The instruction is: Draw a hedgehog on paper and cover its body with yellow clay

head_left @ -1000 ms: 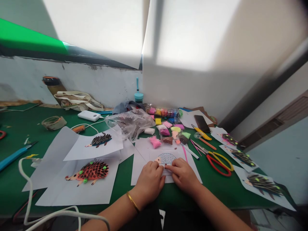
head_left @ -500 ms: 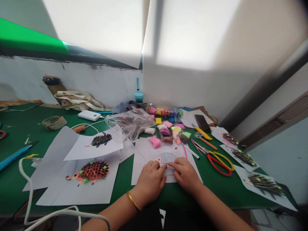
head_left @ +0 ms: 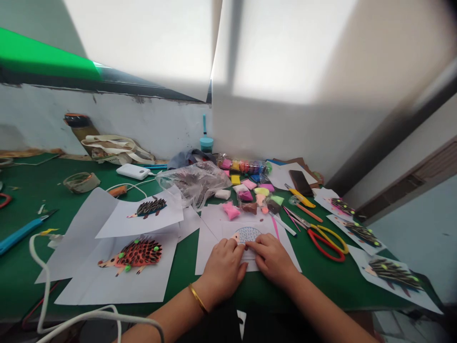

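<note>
A hedgehog drawing (head_left: 249, 234) with a peach face and a blue scaly body lies on white paper (head_left: 209, 238) in front of me. My left hand (head_left: 225, 264) rests on the paper at the drawing's lower left, fingers bent, a gold bangle on the wrist. From the right, my right hand (head_left: 273, 257) reaches in, its index finger stretched to the drawing's lower edge near my left fingertips. Something small and dark shows between the fingertips, too small to make out. Whether either hand pinches it is hidden.
Colored clay packets (head_left: 244, 195) and a plastic bag (head_left: 194, 183) lie behind the paper. Scissors (head_left: 326, 243), a yellow cutter (head_left: 302, 197) and a white marker (head_left: 283, 225) lie to the right. Finished hedgehog pictures (head_left: 135, 255) flank both sides; a white cable (head_left: 43, 286) curves at left.
My right hand has shifted slightly left, its index fingertip now closer to my left fingertips. My left hand has barely moved.
</note>
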Tool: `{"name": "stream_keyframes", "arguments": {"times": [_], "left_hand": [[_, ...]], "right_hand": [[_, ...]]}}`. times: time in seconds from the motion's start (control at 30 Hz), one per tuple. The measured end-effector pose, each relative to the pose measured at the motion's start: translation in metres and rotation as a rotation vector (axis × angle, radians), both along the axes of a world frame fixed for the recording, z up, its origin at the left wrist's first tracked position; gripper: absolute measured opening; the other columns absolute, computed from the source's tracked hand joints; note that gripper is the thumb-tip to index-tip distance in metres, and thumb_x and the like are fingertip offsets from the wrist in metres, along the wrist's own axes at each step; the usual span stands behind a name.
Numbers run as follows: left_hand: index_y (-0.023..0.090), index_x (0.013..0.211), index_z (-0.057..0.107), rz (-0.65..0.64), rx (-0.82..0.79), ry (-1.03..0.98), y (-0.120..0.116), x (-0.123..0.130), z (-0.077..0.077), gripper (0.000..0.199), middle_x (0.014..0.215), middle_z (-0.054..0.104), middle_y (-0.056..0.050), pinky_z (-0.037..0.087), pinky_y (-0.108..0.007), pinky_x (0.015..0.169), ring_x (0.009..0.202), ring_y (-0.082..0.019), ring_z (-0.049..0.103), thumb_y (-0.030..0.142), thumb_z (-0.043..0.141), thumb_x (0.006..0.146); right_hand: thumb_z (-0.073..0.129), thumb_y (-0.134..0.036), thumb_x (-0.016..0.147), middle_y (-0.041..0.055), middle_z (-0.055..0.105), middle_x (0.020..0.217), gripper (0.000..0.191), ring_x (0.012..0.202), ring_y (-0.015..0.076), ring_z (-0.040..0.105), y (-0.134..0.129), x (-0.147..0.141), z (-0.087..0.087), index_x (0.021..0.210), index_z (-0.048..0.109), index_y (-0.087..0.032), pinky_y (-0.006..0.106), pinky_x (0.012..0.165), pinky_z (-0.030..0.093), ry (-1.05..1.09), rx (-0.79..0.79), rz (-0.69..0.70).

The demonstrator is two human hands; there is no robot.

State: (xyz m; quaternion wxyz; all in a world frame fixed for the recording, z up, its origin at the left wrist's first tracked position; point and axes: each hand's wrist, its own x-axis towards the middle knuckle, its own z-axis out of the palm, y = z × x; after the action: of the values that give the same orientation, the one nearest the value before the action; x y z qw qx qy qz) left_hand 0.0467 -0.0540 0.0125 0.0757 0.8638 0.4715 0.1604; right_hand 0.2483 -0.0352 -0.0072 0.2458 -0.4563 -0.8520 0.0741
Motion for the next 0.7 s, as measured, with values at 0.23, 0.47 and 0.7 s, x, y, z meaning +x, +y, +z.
{"name": "stream_keyframes", "arguments": {"times": [0.23,0.47,0.7], "left_hand": [[0.022,0.121,0.055,0.004,0.005,-0.007,-0.001,0.0002,0.0008,0.036,0.108,0.055,-0.008,0.045,-0.043,0.088,0.098,-0.026,0.05,0.028,0.06,0.085],[0.028,0.122,0.056,-0.018,0.004,0.008,-0.0018,-0.0003,0.005,0.035,0.108,0.053,-0.007,0.046,-0.041,0.086,0.095,-0.025,0.05,0.027,0.058,0.087],[0.029,0.127,0.053,-0.012,0.016,0.01,-0.0016,0.0006,0.0037,0.04,0.111,0.053,-0.007,0.044,-0.043,0.089,0.099,-0.026,0.049,0.027,0.058,0.087]], "right_hand": [[0.05,-0.006,0.081,0.007,0.059,0.09,0.04,0.085,0.0221,0.052,0.0006,0.0018,-0.0008,0.113,0.067,-0.02,0.037,0.079,0.046,0.045,0.01,-0.028],[0.051,-0.006,0.08,0.0062,0.059,0.094,0.044,0.09,0.0226,0.052,0.0019,-0.0006,0.0012,0.118,0.065,-0.024,0.039,0.083,0.046,-0.002,-0.064,-0.019],[0.049,-0.007,0.082,0.0067,0.06,0.094,0.04,0.09,0.022,0.054,0.0023,0.0023,-0.0024,0.115,0.067,-0.022,0.038,0.082,0.048,0.077,-0.028,-0.017]]}}
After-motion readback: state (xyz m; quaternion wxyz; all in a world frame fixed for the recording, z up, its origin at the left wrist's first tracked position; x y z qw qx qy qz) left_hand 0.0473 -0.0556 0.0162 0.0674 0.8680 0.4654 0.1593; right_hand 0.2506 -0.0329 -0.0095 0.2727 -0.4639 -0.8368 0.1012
